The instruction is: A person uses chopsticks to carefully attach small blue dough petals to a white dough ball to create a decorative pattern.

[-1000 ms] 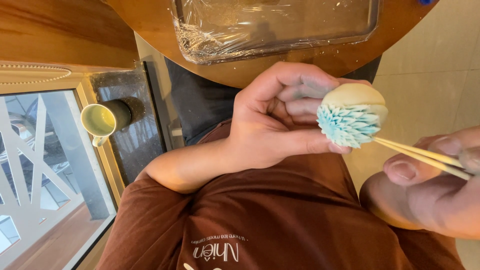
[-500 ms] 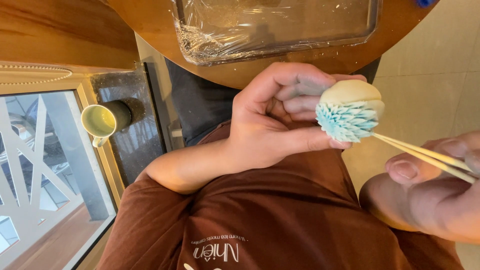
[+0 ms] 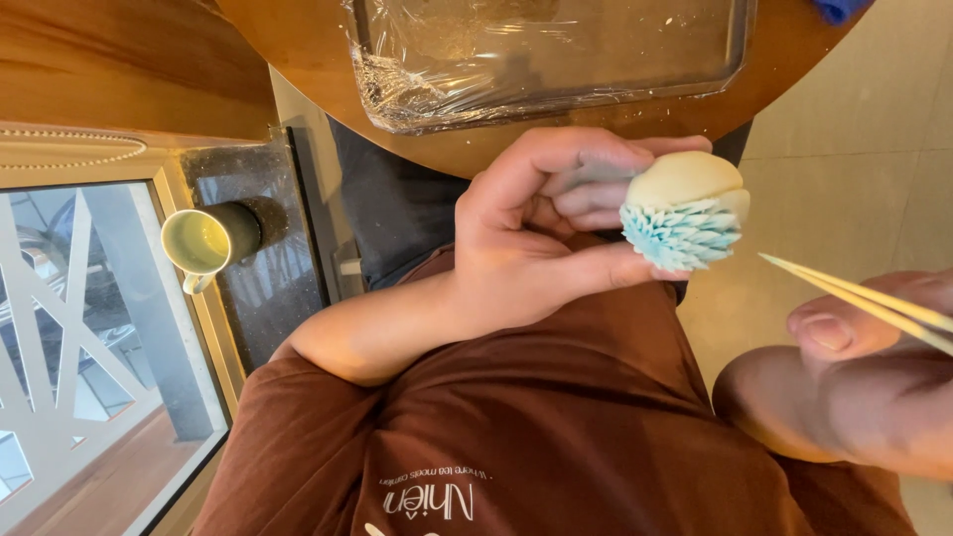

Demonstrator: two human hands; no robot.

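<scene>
Pulled back from the dough, the pale sticks [image 3: 864, 296] now sit clear of it, pinched in the right hand [image 3: 854, 342]. Her left hand [image 3: 541, 233] cups a cream dough ball [image 3: 685, 206] whose lower half bristles with snipped blue petals. Beyond the hands lies a film-wrapped tray [image 3: 556, 50] on a round wooden table [image 3: 298, 60]; left, a yellow-green mug [image 3: 204, 240].

Wrapped tray [image 3: 556, 50] on tabletop [image 3: 298, 60], far; dough ball [image 3: 685, 208] near of it; cup [image 3: 204, 241] left; chopsticks [image 3: 854, 298] right.
</scene>
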